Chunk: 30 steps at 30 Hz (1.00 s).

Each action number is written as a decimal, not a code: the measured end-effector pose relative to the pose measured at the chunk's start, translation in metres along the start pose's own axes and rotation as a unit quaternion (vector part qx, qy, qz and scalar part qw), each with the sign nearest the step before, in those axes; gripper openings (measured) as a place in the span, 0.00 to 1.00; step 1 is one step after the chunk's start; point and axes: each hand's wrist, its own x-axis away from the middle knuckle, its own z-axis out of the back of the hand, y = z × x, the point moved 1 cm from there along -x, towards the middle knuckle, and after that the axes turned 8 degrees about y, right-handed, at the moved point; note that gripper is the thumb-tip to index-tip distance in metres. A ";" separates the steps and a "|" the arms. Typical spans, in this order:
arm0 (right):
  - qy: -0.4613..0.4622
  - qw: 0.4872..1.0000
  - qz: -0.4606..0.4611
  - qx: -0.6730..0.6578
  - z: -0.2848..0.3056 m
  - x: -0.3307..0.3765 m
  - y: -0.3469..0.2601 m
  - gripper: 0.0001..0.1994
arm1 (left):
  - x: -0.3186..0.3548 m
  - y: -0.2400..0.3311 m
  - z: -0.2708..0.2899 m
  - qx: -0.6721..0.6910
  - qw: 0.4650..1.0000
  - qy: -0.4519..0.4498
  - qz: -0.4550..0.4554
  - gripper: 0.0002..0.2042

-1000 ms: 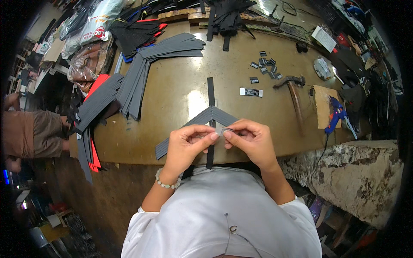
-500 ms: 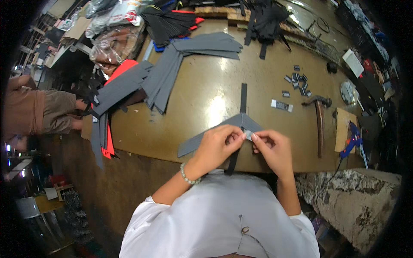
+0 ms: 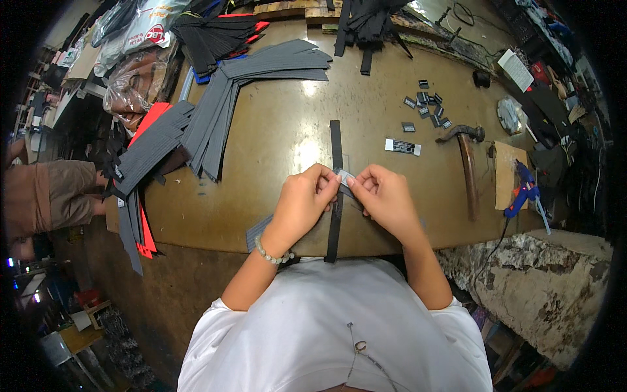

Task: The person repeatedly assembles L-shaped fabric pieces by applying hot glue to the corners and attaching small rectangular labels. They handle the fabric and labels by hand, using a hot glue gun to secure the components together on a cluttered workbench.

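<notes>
Hammer (image 3: 469, 176) near cardboard piece (image 3: 504, 163) — blue glue gun (image 3: 521, 193) overlapping it — plastic-wrapped brown bundle (image 3: 134, 91), upper left.

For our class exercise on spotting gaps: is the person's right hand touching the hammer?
Apart. The head view shows it plainly: a stretch of brown tabletop is visible between the right hand and the hammer.

Red lettering and a round red emblem stand on the white plastic bag (image 3: 138, 40) at the upper left of the table (image 3: 261, 147). Pale print crosses the black middle of a flat, white-ended packet (image 3: 402, 147), and small pale marks show on the dark tags (image 3: 424, 112) scattered near it. Marks on the white sheet (image 3: 515, 70) and the pale held tag (image 3: 345, 176) are too small to read.
</notes>
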 end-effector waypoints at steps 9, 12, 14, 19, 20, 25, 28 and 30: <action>-0.045 0.997 -0.051 -0.027 -0.004 -0.007 0.007 0.11 | -0.005 -0.003 0.004 0.028 0.999 -0.023 0.040 0.09; -0.057 0.993 -0.070 -0.077 -0.004 -0.009 0.010 0.11 | -0.006 -0.005 0.002 0.031 0.999 -0.016 0.025 0.10; -0.060 0.994 -0.069 -0.063 -0.003 -0.010 0.012 0.11 | -0.005 -0.007 0.002 0.034 0.999 -0.007 0.017 0.10; -0.071 0.990 -0.084 -0.093 -0.004 -0.013 0.014 0.12 | -0.005 -0.008 0.003 0.096 0.995 -0.006 0.021 0.14; -0.070 0.993 -0.067 -0.069 -0.004 -0.014 0.014 0.12 | -0.005 -0.008 0.003 0.091 0.995 -0.006 0.027 0.13; -0.057 0.996 -0.051 -0.050 -0.005 -0.015 0.015 0.12 | -0.004 -0.007 -0.002 0.026 0.999 0.023 -0.012 0.11; -0.055 0.996 -0.048 -0.053 -0.005 -0.013 0.015 0.12 | 0.004 -0.006 0.002 -0.087 0.989 0.052 -0.104 0.08; -0.060 0.996 -0.049 -0.039 -0.004 -0.013 0.013 0.12 | 0.015 -0.008 0.011 -0.074 0.984 0.036 -0.158 0.07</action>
